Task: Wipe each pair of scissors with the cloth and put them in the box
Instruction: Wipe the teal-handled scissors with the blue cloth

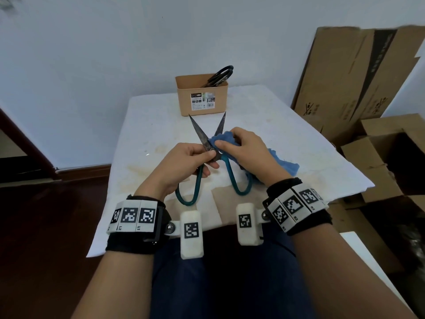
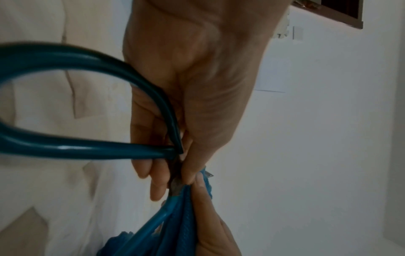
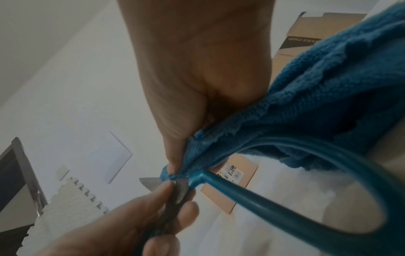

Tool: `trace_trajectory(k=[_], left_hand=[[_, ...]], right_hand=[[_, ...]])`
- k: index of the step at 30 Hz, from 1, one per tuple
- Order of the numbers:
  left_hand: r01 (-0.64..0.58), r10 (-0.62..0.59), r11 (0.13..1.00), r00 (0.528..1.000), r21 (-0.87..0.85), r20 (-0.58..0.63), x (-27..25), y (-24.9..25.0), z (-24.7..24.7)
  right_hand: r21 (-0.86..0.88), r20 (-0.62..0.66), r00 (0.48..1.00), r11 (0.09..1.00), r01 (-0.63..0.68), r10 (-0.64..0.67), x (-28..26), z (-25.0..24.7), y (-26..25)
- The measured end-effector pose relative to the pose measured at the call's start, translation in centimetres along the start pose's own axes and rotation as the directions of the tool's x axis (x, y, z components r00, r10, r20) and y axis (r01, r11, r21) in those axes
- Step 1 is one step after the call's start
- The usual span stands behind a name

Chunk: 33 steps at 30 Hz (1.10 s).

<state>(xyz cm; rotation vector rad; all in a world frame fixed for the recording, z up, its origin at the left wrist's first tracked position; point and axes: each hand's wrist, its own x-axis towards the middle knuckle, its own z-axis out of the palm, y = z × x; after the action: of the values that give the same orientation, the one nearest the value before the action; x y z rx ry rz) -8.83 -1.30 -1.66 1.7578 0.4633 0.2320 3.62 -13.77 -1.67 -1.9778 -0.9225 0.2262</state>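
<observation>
A pair of scissors (image 1: 199, 132) with teal loop handles and dark, stained blades is held spread open above the table. My left hand (image 1: 184, 162) pinches it at the pivot, thumb on top. My right hand (image 1: 239, 146) grips a blue cloth (image 1: 285, 165) bunched around the right blade near the pivot. The left wrist view shows a teal handle loop (image 2: 65, 150) and my fingers (image 2: 157, 183) at the pivot. In the right wrist view the cloth (image 3: 317, 97) drapes over the other loop (image 3: 285, 213). A tan box (image 1: 202, 97) at the table's far edge holds black-handled scissors (image 1: 220, 75).
The table (image 1: 287, 134) is covered in white stained cloth. Flattened and open cardboard boxes (image 1: 349, 77) stand to the right against the wall. Dark floor lies to the left.
</observation>
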Motion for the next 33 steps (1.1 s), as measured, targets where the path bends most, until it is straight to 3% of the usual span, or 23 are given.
trace_trajectory(k=[4, 10, 24, 30, 33], left_hand=[[-0.033, 0.033, 0.999, 0.999, -0.009, -0.019, 0.1, 0.0, 0.2], [-0.058, 0.058, 0.998, 0.998, -0.002, -0.037, 0.1, 0.0, 0.5], [-0.048, 0.048, 0.999, 0.998, -0.007, -0.026, 0.4, 0.2, 0.7], [-0.044, 0.045, 0.999, 0.999, -0.004, 0.017, 0.2, 0.1, 1.3], [-0.032, 0.033, 0.999, 0.999, -0.008, 0.027, 0.2, 0.2, 1.2]], right_hand=[[0.033, 0.027, 0.999, 0.999, 0.017, -0.018, -0.4, 0.2, -0.2], [0.055, -0.03, 0.999, 0.998, 0.017, -0.015, -0.5, 0.4, -0.3], [-0.129, -0.094, 0.993, 0.99, 0.063, -0.075, -0.1, 1.0, 0.1], [-0.056, -0.203, 0.979, 0.998, 0.021, -0.032, 0.1, 0.2, -0.1], [-0.008, -0.184, 0.983, 1.0, 0.016, -0.017, 0.2, -0.1, 0.1]])
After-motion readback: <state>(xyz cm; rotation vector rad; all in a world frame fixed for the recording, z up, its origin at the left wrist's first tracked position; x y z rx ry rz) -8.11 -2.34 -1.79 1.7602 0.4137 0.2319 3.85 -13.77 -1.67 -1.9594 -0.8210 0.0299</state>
